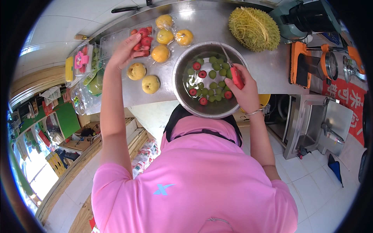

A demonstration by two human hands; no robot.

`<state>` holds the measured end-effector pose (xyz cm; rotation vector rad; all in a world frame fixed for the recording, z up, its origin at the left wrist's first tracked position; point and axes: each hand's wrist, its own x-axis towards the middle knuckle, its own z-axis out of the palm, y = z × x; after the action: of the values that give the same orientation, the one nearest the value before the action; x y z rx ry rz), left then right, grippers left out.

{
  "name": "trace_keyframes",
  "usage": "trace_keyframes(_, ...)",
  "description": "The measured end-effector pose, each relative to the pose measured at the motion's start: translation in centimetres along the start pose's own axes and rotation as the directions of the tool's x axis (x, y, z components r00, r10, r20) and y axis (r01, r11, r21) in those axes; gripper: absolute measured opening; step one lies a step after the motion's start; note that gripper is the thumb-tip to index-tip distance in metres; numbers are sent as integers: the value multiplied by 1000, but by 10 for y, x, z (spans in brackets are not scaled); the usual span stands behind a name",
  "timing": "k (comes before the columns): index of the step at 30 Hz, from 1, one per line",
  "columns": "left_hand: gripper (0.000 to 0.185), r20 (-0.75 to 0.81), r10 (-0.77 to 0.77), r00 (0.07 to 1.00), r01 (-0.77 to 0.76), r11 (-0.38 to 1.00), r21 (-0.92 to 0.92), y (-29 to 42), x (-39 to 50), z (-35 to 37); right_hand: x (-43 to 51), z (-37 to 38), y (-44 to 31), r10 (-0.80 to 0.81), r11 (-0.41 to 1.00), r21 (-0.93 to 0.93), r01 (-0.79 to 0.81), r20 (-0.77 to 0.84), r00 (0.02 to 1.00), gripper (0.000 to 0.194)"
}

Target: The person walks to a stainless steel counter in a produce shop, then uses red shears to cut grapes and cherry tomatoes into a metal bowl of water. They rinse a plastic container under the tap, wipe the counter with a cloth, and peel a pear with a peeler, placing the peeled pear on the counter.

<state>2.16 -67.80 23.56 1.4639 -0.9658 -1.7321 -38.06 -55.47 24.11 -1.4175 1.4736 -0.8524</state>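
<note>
A steel bowl [175,84] of water stands at the counter's front edge, against my body. Green grapes or similar round green fruits [212,74] and several red fruits [202,74] lie in it. Over the bowl's right side, my right hand [243,87] grips a knife by its red handle [237,78], the blade pointing away from me. At the back left, my left hand [125,52] is at a clear plastic box of red fruits [146,41], its fingers around one of them. Whether that fruit is lifted clear of the others is hard to tell.
Wrapped yellow-orange fruits [161,53] and two unwrapped ones [150,84] sit left of the bowl. A durian [253,29] lies at the back right, near an orange-framed press [300,65]. Packed fruit boxes [81,59] crowd the left end. A steel sink [309,125] is at the right.
</note>
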Motion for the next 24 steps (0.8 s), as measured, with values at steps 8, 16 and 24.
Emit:
trace_keyframes(8, 50, 334, 100, 937, 137, 775, -617, -15, -36, 116, 1, 6, -31, -174, 968, -164, 188, 96, 980, 53)
trace_keyframes(16, 42, 156, 107, 982, 48, 654, -755, -17, -19, 158, 23, 5, -29, -226, 920, -315, 234, 61, 972, 45)
trace_keyframes(24, 40, 2, 27, 1000, -20, 786, -618, -17, -1, 171, 33, -3, -11, -140, 930, -336, 151, 59, 988, 40)
